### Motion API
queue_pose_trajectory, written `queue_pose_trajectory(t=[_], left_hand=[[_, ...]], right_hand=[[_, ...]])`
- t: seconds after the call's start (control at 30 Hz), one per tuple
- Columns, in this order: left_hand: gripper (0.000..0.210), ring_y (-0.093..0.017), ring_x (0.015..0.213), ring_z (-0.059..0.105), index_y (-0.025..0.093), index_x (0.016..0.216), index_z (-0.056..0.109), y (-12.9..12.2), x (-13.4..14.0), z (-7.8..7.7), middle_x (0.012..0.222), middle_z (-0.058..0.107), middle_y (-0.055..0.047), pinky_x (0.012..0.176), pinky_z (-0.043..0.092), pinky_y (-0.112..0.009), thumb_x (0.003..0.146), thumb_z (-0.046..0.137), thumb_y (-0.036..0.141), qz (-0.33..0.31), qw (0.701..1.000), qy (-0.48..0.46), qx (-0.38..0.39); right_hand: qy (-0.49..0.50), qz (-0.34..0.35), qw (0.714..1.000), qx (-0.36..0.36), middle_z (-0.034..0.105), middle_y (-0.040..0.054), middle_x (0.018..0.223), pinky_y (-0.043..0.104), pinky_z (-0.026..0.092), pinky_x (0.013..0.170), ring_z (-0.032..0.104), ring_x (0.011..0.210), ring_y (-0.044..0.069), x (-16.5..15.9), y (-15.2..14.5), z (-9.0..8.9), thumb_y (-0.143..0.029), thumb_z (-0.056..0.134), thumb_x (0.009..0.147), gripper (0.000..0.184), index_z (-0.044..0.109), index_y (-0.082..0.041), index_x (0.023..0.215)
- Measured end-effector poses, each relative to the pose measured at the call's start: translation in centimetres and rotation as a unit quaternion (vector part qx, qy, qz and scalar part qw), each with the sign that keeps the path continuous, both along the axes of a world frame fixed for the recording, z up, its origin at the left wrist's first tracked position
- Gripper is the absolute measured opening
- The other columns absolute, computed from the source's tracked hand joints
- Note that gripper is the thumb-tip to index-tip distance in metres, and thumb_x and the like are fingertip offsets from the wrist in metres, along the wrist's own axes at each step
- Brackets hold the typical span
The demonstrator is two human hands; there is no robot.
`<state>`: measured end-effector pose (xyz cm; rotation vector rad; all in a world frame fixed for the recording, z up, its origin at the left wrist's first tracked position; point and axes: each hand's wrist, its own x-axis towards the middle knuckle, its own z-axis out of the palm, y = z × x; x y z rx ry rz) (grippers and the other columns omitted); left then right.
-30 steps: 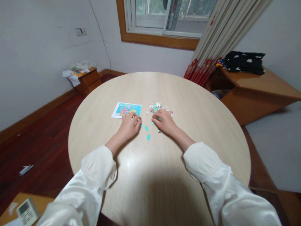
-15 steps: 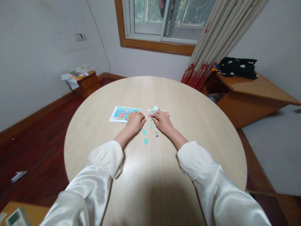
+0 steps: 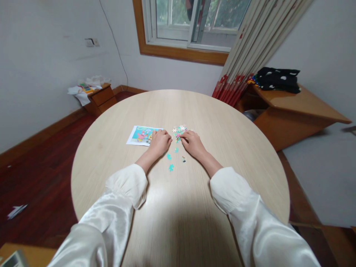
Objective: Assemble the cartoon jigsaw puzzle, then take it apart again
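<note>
My left hand [image 3: 159, 144] rests on the table with its fingers curled together, partly over the right side of a printed cartoon picture [image 3: 140, 134]. Whatever its fingertips may hold is hidden. Across from it, my right hand [image 3: 193, 142] pinches at the near edge of a pile of jigsaw puzzle pieces [image 3: 183, 128], where a small pink piece [image 3: 178, 135] shows at the fingertips. Between the wrists lie loose turquoise pieces, one nearer me [image 3: 171, 168] and another above it [image 3: 169, 157]. A small dark-and-pale piece [image 3: 184, 160] lies by my right wrist.
The round wooden table [image 3: 111, 118] stands below a window [image 3: 191, 22]. A drawer unit [image 3: 101, 98] with papers is at the back left. At the right, a wooden cabinet [image 3: 300, 111] bears a black cloth [image 3: 278, 79], beside a curtain [image 3: 250, 48].
The view has shifted slightly, moving the room and the table a little leftward. Both hands stay almost in place, with my right fingertips still at the pieces.
</note>
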<state>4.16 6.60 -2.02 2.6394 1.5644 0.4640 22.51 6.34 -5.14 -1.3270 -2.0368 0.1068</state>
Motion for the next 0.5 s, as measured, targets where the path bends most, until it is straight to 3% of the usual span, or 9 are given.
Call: queue_pose_trajectory(t=[0.3, 0.5], left_hand=[[0.033, -0.026, 0.092, 0.063, 0.011, 0.095, 0.069, 0.6, -1.0, 0.2, 0.100, 0.068, -0.016, 0.075, 0.041, -0.035, 0.096, 0.038, 0.024, 0.047, 0.999, 0.017, -0.001], [0.031, -0.030, 0.096, 0.063, 0.012, 0.091, 0.068, 1.5, -2.5, 0.6, 0.098, 0.071, -0.016, 0.082, 0.039, -0.041, 0.091, 0.037, 0.017, 0.118, 0.992, -0.002, -0.054]], right_hand=[[0.039, -0.010, 0.999, 0.026, 0.064, 0.0110, 0.098, 0.039, 0.047, 0.087, 0.057, 0.097, 0.024, 0.4, -0.1, -0.1, -0.015, 0.050, 0.087, 0.024, 0.067, -0.019, 0.103], [0.043, -0.020, 0.999, 0.019, 0.065, 0.0117, 0.098, 0.041, 0.047, 0.087, 0.057, 0.097, 0.025, 0.4, -0.1, 0.1, -0.014, 0.050, 0.086, 0.025, 0.066, -0.019, 0.104]])
